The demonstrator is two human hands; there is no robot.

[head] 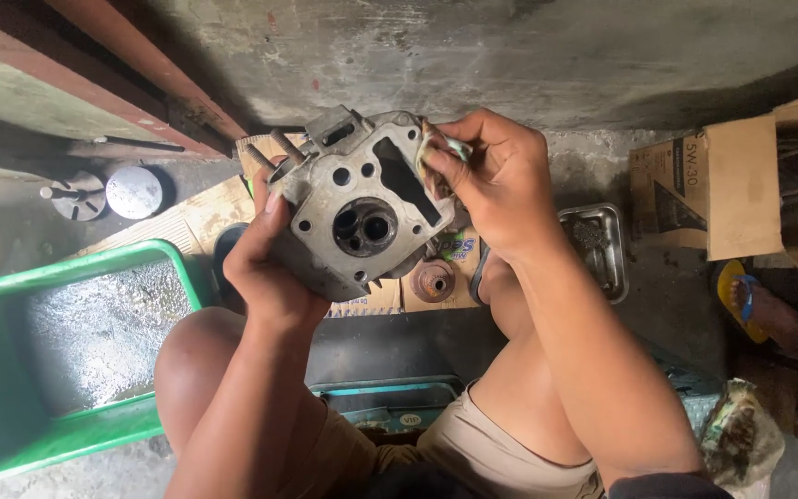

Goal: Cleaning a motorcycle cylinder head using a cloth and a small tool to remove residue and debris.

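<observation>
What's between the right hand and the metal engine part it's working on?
A small crumpled rag, pinched in the right hand and pressed against the engine part, which the left hand grips. The head view shows it.

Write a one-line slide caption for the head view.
Left hand holds a grey engine cylinder head while right hand presses a rag to it, above a green tub.

The bare left hand (pixel 265 263) reaches up from the lower middle of the view, forearm rising between the bent knees, fingers curled closed and thumb stretched up along what it grips. The bare right hand (pixel 496 185) comes in from the lower right on a long, angled forearm, wrist bent inward, fingers bunched tight with the fingertips (pixel 441 162) pinched together. Both hands sit near each other, raised above the thighs.
</observation>
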